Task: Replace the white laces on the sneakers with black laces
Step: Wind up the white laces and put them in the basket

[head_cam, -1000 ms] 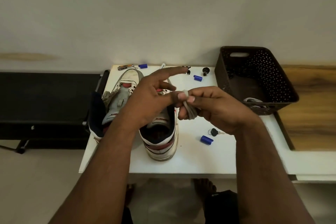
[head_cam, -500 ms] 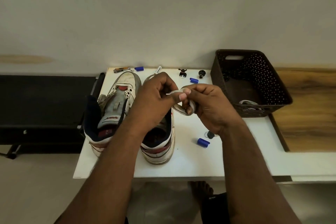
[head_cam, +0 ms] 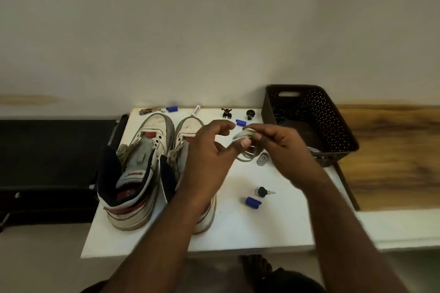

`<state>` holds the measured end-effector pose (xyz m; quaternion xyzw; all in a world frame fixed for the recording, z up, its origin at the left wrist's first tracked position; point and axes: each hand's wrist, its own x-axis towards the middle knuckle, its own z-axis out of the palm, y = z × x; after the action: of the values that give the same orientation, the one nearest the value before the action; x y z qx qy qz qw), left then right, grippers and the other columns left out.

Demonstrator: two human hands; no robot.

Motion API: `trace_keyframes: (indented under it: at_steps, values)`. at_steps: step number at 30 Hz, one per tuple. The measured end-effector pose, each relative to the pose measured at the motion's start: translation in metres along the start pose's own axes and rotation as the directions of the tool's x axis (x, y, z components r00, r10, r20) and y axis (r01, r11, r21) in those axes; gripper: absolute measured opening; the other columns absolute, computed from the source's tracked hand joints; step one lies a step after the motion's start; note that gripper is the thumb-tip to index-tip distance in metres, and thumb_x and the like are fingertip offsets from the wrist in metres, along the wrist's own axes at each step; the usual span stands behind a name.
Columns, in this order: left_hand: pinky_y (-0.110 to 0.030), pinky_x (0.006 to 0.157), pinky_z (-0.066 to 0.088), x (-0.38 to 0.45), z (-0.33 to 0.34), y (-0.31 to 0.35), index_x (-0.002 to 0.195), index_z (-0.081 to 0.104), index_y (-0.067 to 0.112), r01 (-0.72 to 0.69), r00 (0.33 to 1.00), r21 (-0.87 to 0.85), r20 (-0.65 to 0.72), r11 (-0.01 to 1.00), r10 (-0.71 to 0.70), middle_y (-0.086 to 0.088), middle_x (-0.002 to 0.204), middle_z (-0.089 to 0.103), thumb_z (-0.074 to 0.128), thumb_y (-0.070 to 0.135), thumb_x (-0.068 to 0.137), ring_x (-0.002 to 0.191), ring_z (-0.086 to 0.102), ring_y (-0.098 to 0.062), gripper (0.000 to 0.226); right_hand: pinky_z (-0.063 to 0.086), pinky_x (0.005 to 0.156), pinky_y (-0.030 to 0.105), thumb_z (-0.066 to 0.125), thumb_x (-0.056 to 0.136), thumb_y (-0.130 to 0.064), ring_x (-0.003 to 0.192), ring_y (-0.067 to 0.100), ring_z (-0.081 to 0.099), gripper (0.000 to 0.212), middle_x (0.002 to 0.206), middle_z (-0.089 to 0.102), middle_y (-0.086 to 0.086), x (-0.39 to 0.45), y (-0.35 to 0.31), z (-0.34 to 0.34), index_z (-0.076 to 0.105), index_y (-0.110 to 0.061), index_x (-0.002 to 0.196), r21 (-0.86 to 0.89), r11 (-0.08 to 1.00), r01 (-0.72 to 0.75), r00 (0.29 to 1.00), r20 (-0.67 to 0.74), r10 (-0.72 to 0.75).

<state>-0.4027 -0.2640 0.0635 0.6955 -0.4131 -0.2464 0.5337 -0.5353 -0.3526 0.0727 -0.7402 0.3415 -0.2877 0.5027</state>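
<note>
The white counter [head_cam: 238, 233] carries everything, largest first: one dark perforated basket [head_cam: 333, 131] at its right rear, with something pale lying inside near the front wall, too hidden to name. Next come two worn white high-top sneakers [head_cam: 142, 166], side by side at the left with toes toward the wall; both stand unlaced, tongues up. The left one's tongue bears a small red logo, too blurred to read.

Above the counter, just right of the sneakers, both hands work on one coiled white lace [head_cam: 245, 145]. The right hand [head_cam: 283, 147] has its fingers curled round the coil's top, and the left hand [head_cam: 209, 150] pinches it with thumb and forefinger, other fingers loosely bent. The loop hangs below them.

Smaller things lie scattered: three blue caps [head_cam: 252, 202], one near the front, one behind the hands, one at the rear edge; one key [head_cam: 263, 191] beside the front cap; one metal tag [head_cam: 262, 159] under the lace; two small black figures [head_cam: 226, 112] at the back; one multitool [head_cam: 150, 110]; one white tube [head_cam: 196, 110] with unreadable print.
</note>
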Motion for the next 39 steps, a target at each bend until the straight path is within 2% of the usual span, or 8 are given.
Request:
trace_keyframes:
  at_steps: [5,9,13,17,20,27,32,39]
  values:
    - [-0.026,0.099,0.042,0.008,0.049,-0.009,0.135,0.052,0.023,0.071,0.972,0.245,0.202,0.967,-0.123,0.001,0.137,0.053,0.059,0.026,0.095,0.120,0.054,-0.015,0.041,0.053,0.067,0.015,0.049,0.097,-0.005,0.073,0.001,0.067,0.026,0.083,0.071,-0.006,0.029,0.020,-0.093,0.068,-0.022,0.102,-0.186,0.973,-0.135,0.991,-0.049,0.128]
    - [-0.032,0.108,0.034,0.026,0.096,-0.042,0.141,0.039,0.010,0.007,0.869,0.678,0.359,0.735,-0.340,-0.010,0.146,0.040,0.047,0.013,0.097,0.134,0.040,-0.024,0.044,0.050,0.064,0.012,0.051,0.097,-0.007,0.076,0.006,0.066,0.021,0.089,0.071,0.001,0.063,0.055,-0.128,0.069,-0.013,0.105,-0.411,0.880,-0.238,0.959,0.045,0.281]
    - [-0.037,0.103,0.040,0.037,0.117,-0.060,0.135,0.040,0.004,-0.104,0.874,0.862,0.318,0.496,-0.367,-0.016,0.140,0.040,0.043,0.005,0.096,0.129,0.042,-0.029,0.039,0.045,0.074,0.025,0.053,0.096,-0.012,0.084,0.016,0.061,0.018,0.088,0.065,-0.002,0.083,0.097,-0.122,0.068,-0.020,0.089,-0.669,0.721,-0.178,0.874,0.230,0.429]
    - [-0.043,0.099,0.045,0.046,0.127,-0.061,0.125,0.050,0.004,-0.167,0.861,0.869,0.359,0.465,-0.362,-0.021,0.134,0.047,0.043,0.003,0.096,0.122,0.048,-0.038,0.030,0.045,0.081,0.028,0.053,0.095,-0.012,0.091,0.017,0.057,0.028,0.104,0.062,-0.002,0.090,0.117,-0.108,0.068,-0.020,0.117,-0.810,0.582,-0.067,0.802,0.304,0.515]
    - [-0.038,0.088,0.048,0.054,0.126,-0.065,0.113,0.056,0.003,-0.218,0.864,0.855,0.393,0.470,-0.314,-0.017,0.121,0.056,0.043,0.002,0.095,0.110,0.056,-0.035,0.023,0.043,0.079,0.026,0.056,0.093,-0.014,0.090,0.017,0.059,0.028,0.107,0.065,0.000,0.092,0.119,-0.102,0.069,-0.022,0.117,-0.823,0.569,-0.004,0.799,0.340,0.497]
    - [-0.034,0.092,0.045,0.063,0.128,-0.060,0.122,0.052,0.002,-0.367,0.837,0.837,0.487,0.406,-0.248,-0.015,0.124,0.055,0.043,0.003,0.095,0.114,0.056,-0.032,0.028,0.048,0.093,0.033,0.058,0.094,-0.016,0.101,0.021,0.062,0.026,0.115,0.068,0.000,0.084,0.123,-0.105,0.069,-0.019,0.117,-0.815,0.578,0.038,0.815,0.360,0.455]
    - [-0.034,0.093,0.044,0.071,0.122,-0.058,0.124,0.049,0.000,-0.427,0.814,0.820,0.532,0.380,-0.233,-0.016,0.126,0.054,0.042,0.003,0.096,0.114,0.055,-0.032,0.029,0.043,0.068,0.024,0.056,0.095,-0.021,0.077,0.006,0.059,0.016,0.087,0.067,-0.004,0.082,0.117,-0.127,0.072,-0.018,0.098,-0.689,0.717,-0.102,0.899,0.244,0.363]
    - [-0.035,0.090,0.045,0.079,0.122,-0.055,0.121,0.051,0.001,-0.446,0.793,0.808,0.556,0.384,-0.250,-0.017,0.124,0.055,0.049,0.003,0.093,0.112,0.056,-0.033,0.029,0.042,0.087,0.026,0.053,0.097,-0.017,0.101,0.017,0.059,0.025,0.116,0.065,0.003,0.081,0.130,-0.135,0.067,-0.014,0.117,-0.853,0.515,-0.087,0.873,0.184,0.452]
